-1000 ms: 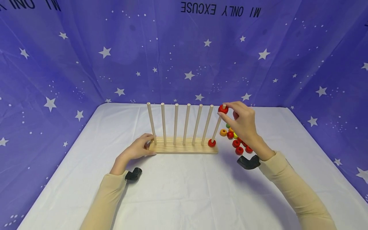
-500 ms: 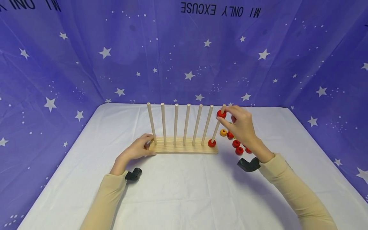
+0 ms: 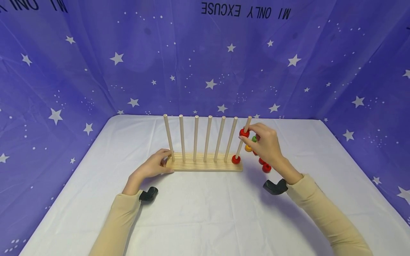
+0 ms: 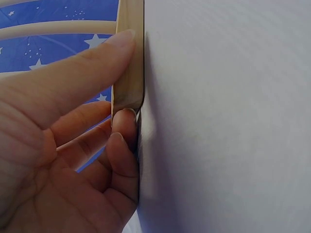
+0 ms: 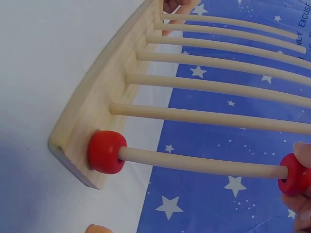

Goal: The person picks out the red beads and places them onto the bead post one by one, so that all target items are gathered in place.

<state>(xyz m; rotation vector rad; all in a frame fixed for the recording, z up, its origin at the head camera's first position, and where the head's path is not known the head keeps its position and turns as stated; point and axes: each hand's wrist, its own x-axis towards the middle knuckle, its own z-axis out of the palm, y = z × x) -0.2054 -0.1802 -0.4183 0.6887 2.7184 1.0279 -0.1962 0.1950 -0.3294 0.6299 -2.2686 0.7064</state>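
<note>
A wooden peg rack [image 3: 205, 166] with several upright pegs stands on the table. My left hand [image 3: 154, 164] grips the left end of its base; in the left wrist view the thumb [image 4: 104, 58] lies along the base's edge [image 4: 130, 73]. My right hand [image 3: 265, 141] pinches a red bead [image 3: 244, 133], which is threaded on the rightmost peg [image 3: 239, 147] in its upper part. Another red bead [image 3: 236, 159] sits at the foot of that peg, against the base, also plain in the right wrist view as a lower bead [image 5: 107, 152].
Loose beads lie right of the rack, partly hidden by my right hand: a green bead [image 3: 254, 139], an orange bead [image 3: 248, 148] and red ones, such as a red bead [image 3: 266, 168]. A white cloth [image 3: 198, 213] covers the table; a blue star-patterned curtain [image 3: 179, 57] surrounds it.
My right hand has moved down and slightly left, sliding the red bead from the top of the rightmost peg to lower on it. The left hand and the rack have stayed put.
</note>
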